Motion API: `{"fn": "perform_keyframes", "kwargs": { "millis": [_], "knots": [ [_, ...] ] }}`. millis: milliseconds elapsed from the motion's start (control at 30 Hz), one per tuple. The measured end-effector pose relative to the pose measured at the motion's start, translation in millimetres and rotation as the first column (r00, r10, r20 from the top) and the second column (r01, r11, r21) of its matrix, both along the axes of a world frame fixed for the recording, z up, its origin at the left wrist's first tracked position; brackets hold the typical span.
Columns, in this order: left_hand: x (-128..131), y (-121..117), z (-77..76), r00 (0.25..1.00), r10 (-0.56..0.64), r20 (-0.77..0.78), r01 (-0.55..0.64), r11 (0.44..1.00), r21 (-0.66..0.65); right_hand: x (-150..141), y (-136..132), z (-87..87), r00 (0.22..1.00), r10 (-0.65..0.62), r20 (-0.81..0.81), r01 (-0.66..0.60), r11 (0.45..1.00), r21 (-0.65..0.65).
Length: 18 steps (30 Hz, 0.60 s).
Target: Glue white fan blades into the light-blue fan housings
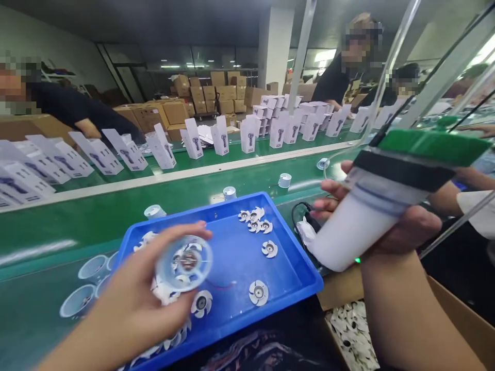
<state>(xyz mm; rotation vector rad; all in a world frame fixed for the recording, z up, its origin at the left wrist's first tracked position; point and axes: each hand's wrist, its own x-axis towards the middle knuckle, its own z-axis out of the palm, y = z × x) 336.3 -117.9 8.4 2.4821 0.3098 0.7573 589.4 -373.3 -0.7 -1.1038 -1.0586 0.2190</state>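
Observation:
My left hand [135,288] is curled around a pale blue, cup-shaped fan housing [204,268], with copper windings showing in its middle. The housing is over the left half of a blue tray [301,281]. In my right hand [406,229] is a large white dispensing barrel [358,221] with a black band and a green cap [421,147]. It is tilted, lower end towards the tray, right of the tray's edge. White fan impellers [258,293] lie in the tray, some partly hidden by my left hand.
More blue housings [77,300] stand left of the tray, and several lie on the green conveyor [185,190] behind it. White printed boxes [250,135] line the far side, with co-workers beyond. An open carton of white parts [351,332] is below right, near a dark cable [296,208].

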Motion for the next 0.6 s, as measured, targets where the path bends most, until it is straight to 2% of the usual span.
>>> {"fn": "perform_keyframes", "kwargs": {
  "millis": [67,100,167,233,333,400,433,567,600],
  "knots": [
    [19,-29,-13.5,0.988,-0.138,-0.062,0.141,0.989,0.045,-14,19,11.2,0.952,0.209,-0.225,-0.191,0.976,0.101],
    [28,-42,-20.2,0.979,-0.184,-0.084,0.189,0.98,0.055,-22,28,18.3,0.916,0.268,-0.3,-0.237,0.962,0.135],
    [42,-63,-30.7,0.968,-0.232,-0.092,0.236,0.971,0.044,-38,43,33.4,0.889,0.289,-0.354,-0.24,0.955,0.177],
    [50,-75,-35.6,0.956,-0.284,-0.073,0.286,0.958,0.011,-53,54,46.9,0.88,0.263,-0.396,-0.198,0.96,0.197],
    [55,-83,-35.0,0.946,-0.325,-0.004,0.325,0.945,-0.035,-66,62,58.5,0.897,0.148,-0.416,-0.124,0.989,0.085],
    [56,-85,-32.9,0.943,-0.332,0.026,0.333,0.942,-0.045,-69,61,59.4,0.924,0.085,-0.372,-0.113,0.992,-0.054],
    [56,-86,-32.0,0.941,-0.336,0.031,0.337,0.94,-0.047,-69,60,58.3,0.94,0.07,-0.334,-0.103,0.991,-0.083],
    [57,-88,-30.1,0.941,-0.334,0.046,0.337,0.94,-0.061,-69,54,52.1,0.973,0.026,-0.23,-0.036,0.998,-0.043],
    [57,-88,-29.8,0.943,-0.329,0.047,0.332,0.941,-0.06,-69,53,51.3,0.987,-0.003,-0.162,-0.01,0.996,-0.085]
  ]
}}
